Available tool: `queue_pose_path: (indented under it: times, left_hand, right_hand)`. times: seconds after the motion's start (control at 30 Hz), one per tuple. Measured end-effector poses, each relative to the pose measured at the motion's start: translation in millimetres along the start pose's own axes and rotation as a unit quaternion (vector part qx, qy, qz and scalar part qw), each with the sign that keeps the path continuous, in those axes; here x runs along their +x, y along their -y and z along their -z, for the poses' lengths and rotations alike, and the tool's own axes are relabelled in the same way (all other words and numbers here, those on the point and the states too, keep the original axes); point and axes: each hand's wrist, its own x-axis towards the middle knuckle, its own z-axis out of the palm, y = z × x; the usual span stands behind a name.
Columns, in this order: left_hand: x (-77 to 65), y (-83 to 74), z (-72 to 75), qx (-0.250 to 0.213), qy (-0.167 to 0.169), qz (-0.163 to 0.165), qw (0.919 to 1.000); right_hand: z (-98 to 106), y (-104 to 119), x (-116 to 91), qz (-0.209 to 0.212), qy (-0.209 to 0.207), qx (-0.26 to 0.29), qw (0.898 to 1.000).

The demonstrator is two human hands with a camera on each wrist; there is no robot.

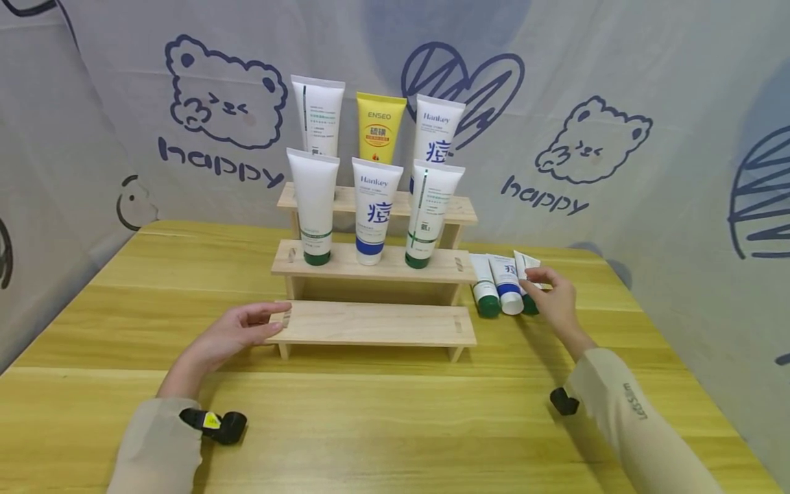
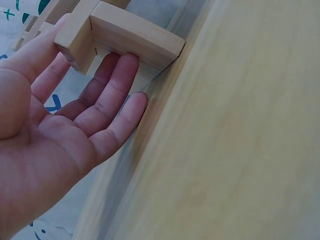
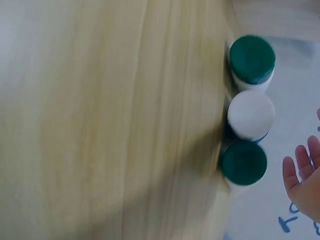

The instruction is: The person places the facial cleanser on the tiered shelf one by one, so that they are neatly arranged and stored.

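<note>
My left hand [image 1: 231, 335] holds the left end of the lowest step of a wooden tiered stand [image 1: 376, 322]. In the left wrist view, its fingers [image 2: 107, 105] bend under the step beside the leg. My right hand [image 1: 555, 302] is at the rightmost of three tubes lying on the table, a white tube with a green cap [image 1: 529, 304], and its fingertips overlap that tube. In the right wrist view, fingers of this hand [image 3: 307, 175] are extended. Beside it lie a Hankey tube with blue band and white cap [image 1: 507, 288] and another green-capped tube [image 1: 486, 291].
The middle step carries a green-capped tube [image 1: 315, 206], a Hankey tube [image 1: 373, 213] and another green-capped tube [image 1: 432, 213]. Behind, on the top step, stand a white tube [image 1: 317, 113], a yellow ENSEO tube [image 1: 380, 127] and a Hankey tube [image 1: 437, 130]. A printed curtain [image 1: 617, 55] hangs behind.
</note>
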Motion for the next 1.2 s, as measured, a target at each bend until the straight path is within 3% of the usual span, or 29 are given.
queue_pose_path:
  times: [0.07,0.3,0.4,0.6,0.8,1.2]
  left_hand:
    - [0.3,0.3,0.2,0.0,0.0,0.001,1.0]
    - [1.2,2.0,0.7,-0.001,0.003,-0.004,1.0]
    - [1.6,2.5,0.9,-0.001,0.002,-0.003,1.0]
    - [2.2,3.3,1.4,0.002,0.0,-0.005,1.0]
    - [1.3,2.0,1.4,0.0,0.003,-0.007,1.0]
    - [0.5,-0.3,1.1,0.009,0.0,-0.008,0.9999]
  right_hand:
    - [3.1,-13.0,2.2,-0.008,0.004,0.001,1.0]
    - [7.2,17.4,-2.6,-0.07,0.036,-0.101,0.992]
    - [9.9,16.2,-0.6,-0.1,0.05,-0.11,0.988]
    - [15.1,8.2,4.7,-0.178,0.087,-0.079,0.977]
    - [18.4,2.9,10.8,-0.27,0.136,-0.042,0.952]
    - [15.3,2.0,16.9,-0.305,0.192,-0.031,0.932]
